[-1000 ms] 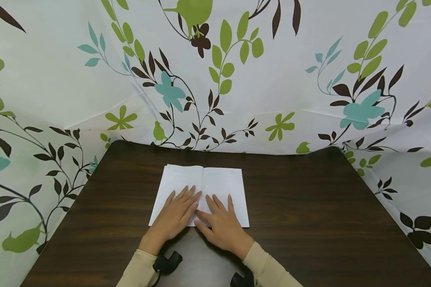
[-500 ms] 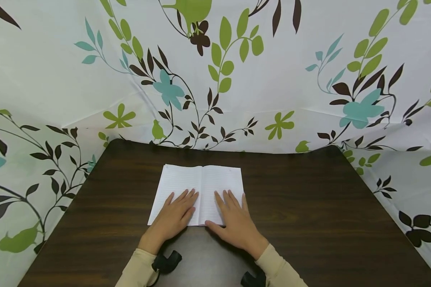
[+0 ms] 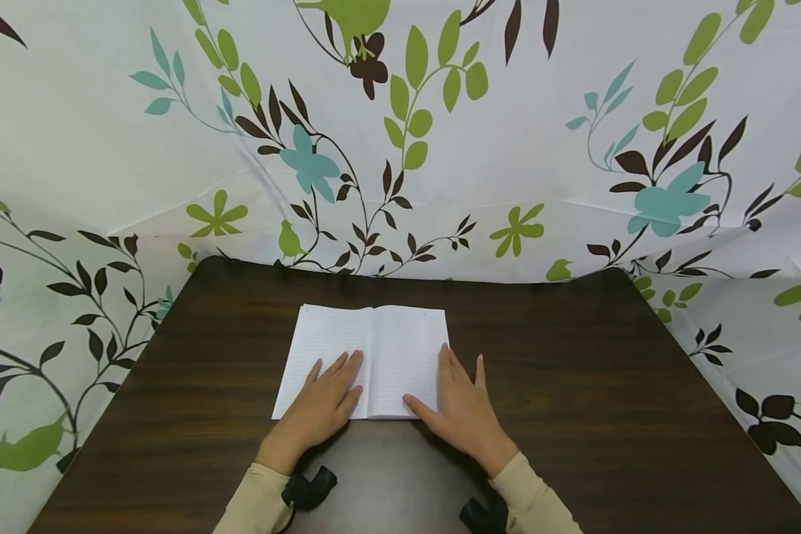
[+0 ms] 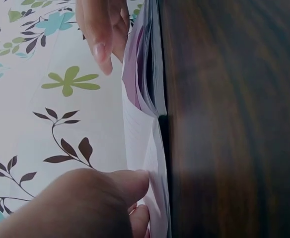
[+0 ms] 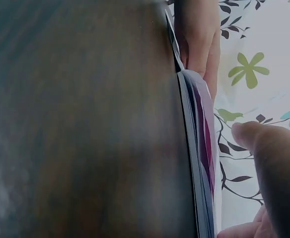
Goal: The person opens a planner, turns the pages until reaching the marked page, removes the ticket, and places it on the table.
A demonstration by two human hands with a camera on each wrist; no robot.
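Observation:
An open notebook [image 3: 403, 341] with lined white pages lies on the dark wooden table [image 3: 574, 386]. Across its left page my left hand [image 3: 322, 400] rests with fingers straight, and in the left wrist view its thumb [image 4: 132, 183] touches the paper near the fold. My right hand [image 3: 463, 408] is at the notebook's right edge, fingers extended, thumb over the lower right page. From the right wrist view, the thumb [image 5: 264, 136] is held apart from the page stack [image 5: 199, 134], whose edges stand slightly fanned.
A white cloth [image 3: 440, 222] printed with leaves, flowers and birds hangs behind and beside the table. Black wrist-worn devices [image 3: 309, 488] sit on both wrists, over beige sleeves [image 3: 256, 500].
My right hand has slid rightward from the notebook's centre over the right page to its outer edge. My left hand stays on the left page.

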